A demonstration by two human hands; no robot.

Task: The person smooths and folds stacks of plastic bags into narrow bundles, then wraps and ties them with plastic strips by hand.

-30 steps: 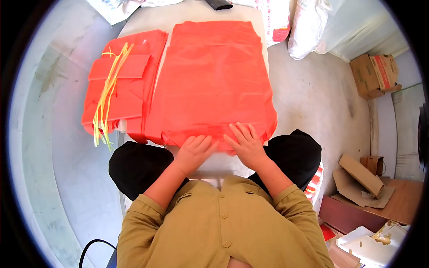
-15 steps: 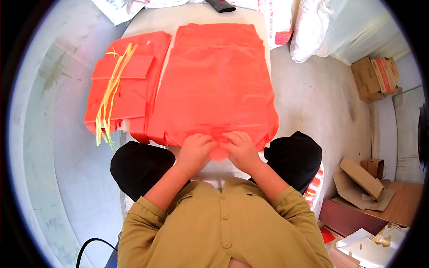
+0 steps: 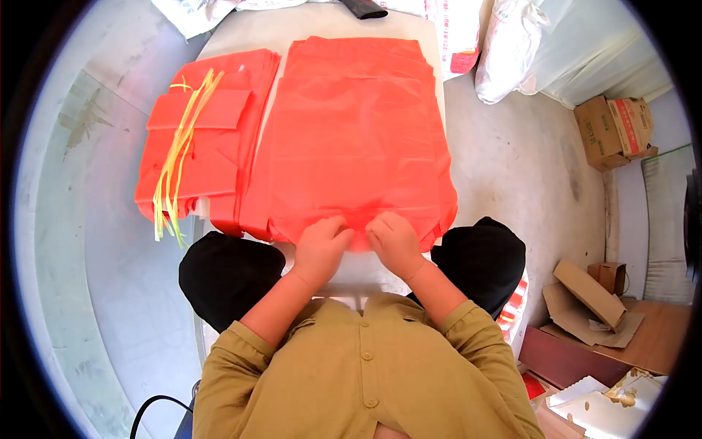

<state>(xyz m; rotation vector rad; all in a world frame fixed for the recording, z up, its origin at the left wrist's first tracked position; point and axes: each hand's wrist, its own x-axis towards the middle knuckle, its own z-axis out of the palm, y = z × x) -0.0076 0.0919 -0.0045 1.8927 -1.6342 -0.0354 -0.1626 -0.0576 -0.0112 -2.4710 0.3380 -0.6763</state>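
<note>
A broad stack of flat red plastic bags (image 3: pixel 355 139) lies on the table before me, its near edge reaching over my lap. At that edge my left hand (image 3: pixel 322 245) is closed, thumb and fingers pinching the red plastic. My right hand (image 3: pixel 395 241) grips the same edge a short way to the right, fingers also closed. Between the two hands the plastic is gathered and creased. Left of the stack sits a second pile of folded red bags (image 3: pixel 205 139), with loose yellow strips (image 3: pixel 179 161) lying across it.
The pale table (image 3: pixel 248 29) has white sacks (image 3: pixel 197 13) and a black object (image 3: pixel 364 8) at its far end. A white bag (image 3: pixel 508 51) stands beyond at the right. Cardboard boxes (image 3: pixel 614 128) and an opened carton (image 3: pixel 592 307) are on the right side.
My hands have moved slightly apart along the near edge. The rounded bit of red plastic that hung between them no longer bulges toward me.
</note>
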